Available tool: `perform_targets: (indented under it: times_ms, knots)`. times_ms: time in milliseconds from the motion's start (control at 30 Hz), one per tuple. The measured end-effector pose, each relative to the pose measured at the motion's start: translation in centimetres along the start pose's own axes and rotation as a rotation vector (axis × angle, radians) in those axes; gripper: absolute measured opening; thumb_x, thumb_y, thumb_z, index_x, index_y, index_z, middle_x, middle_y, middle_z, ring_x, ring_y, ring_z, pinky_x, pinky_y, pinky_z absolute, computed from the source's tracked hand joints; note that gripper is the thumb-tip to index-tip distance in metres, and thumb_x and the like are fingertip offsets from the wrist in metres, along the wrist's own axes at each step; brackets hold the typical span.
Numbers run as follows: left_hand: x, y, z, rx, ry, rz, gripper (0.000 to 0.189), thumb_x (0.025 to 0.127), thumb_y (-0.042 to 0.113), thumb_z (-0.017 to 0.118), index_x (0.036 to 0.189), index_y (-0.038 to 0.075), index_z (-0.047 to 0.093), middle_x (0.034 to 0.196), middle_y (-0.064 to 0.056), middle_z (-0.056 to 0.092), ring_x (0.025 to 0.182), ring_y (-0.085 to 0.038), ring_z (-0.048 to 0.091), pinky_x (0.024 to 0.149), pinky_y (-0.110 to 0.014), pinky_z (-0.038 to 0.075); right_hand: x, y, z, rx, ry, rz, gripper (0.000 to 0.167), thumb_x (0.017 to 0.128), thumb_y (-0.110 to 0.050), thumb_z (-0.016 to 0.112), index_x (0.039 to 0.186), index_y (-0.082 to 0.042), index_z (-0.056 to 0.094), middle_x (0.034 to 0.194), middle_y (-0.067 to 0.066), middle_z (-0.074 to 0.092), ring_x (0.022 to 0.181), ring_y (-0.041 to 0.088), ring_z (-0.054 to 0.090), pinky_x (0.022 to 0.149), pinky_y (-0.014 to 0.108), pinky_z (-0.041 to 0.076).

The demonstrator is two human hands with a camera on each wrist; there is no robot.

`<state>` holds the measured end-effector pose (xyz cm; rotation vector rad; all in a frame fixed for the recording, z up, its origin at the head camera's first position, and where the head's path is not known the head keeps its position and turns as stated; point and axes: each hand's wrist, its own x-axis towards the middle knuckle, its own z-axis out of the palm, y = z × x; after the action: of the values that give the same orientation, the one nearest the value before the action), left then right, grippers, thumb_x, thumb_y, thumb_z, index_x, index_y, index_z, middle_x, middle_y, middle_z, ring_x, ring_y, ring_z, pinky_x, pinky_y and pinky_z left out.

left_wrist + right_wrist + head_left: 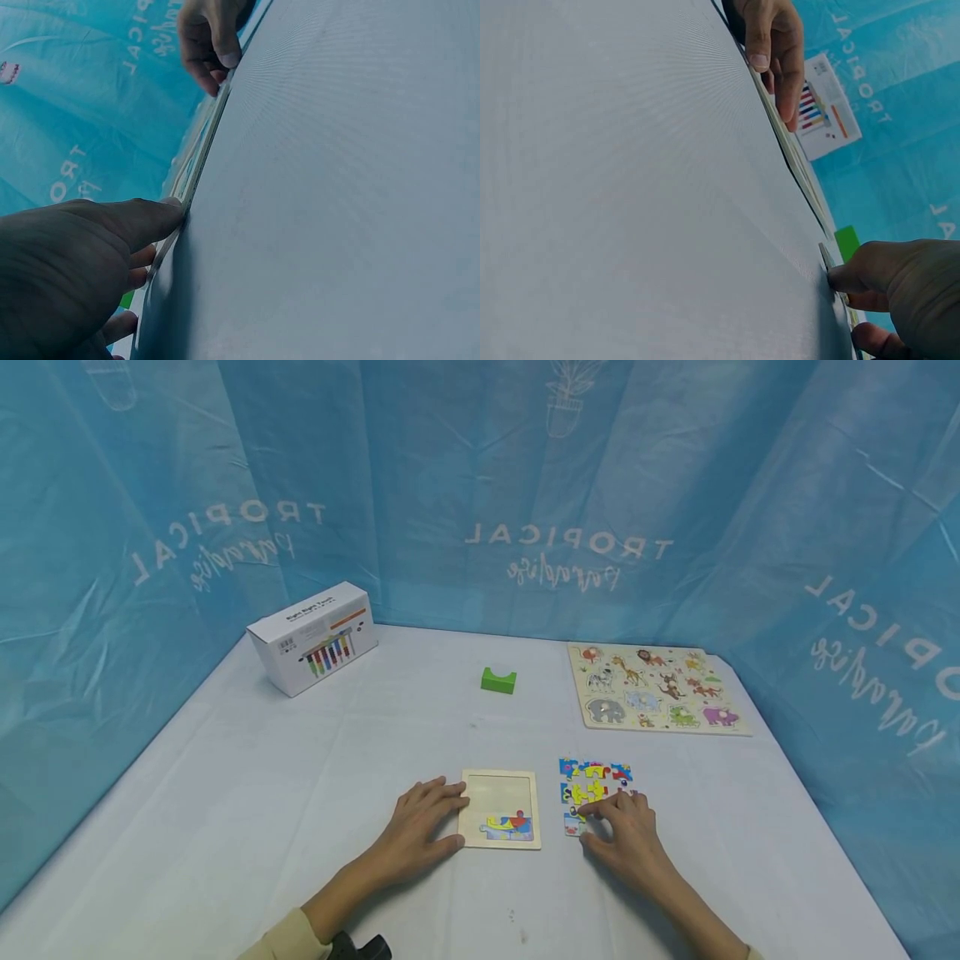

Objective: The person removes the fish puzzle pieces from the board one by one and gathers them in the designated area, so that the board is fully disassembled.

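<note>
A shallow wooden puzzle tray (498,782) lies on the table, with several joined pieces (508,827) in its lower right part. My left hand (420,828) rests against the tray's left side, fingers extended and thumb at the near corner; the left wrist view shows that thumb (154,221) at the tray's edge. To the tray's right, loose jigsaw pieces (588,791) lie in rows, partly covered by my right hand (628,831). Its thumb and index finger pinch the nearest left puzzle piece (572,826), seen edge-on in the right wrist view beside the thumb (844,279).
A green arched block (498,682) stands beyond the tray. At the back right lies an animal peg puzzle board (581,693); a white printed box (315,635) stands at the back left. Blue curtains (420,485) hang around the white table (300,785).
</note>
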<state>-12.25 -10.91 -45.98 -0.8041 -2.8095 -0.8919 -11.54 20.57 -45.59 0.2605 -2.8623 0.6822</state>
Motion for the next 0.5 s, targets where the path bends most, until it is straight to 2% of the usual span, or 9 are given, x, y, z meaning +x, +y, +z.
perform_targets:
  times_ms: [500]
  knots:
    - [0.01,0.14,-0.11,-0.004,-0.011,-0.018,0.048,0.081,0.024,0.070,0.126,0.010,0.059,0.141,-0.006,0.050,0.137,-0.034,0.035,0.109,-0.059,0.024,-0.03,0.05,0.21,0.015,0.029,-0.021,0.032,0.066,-0.013,0.080,0.096,-0.017,0.071,0.090,0.001,0.056,0.096,0.023,0.042,0.082,0.039,0.033]
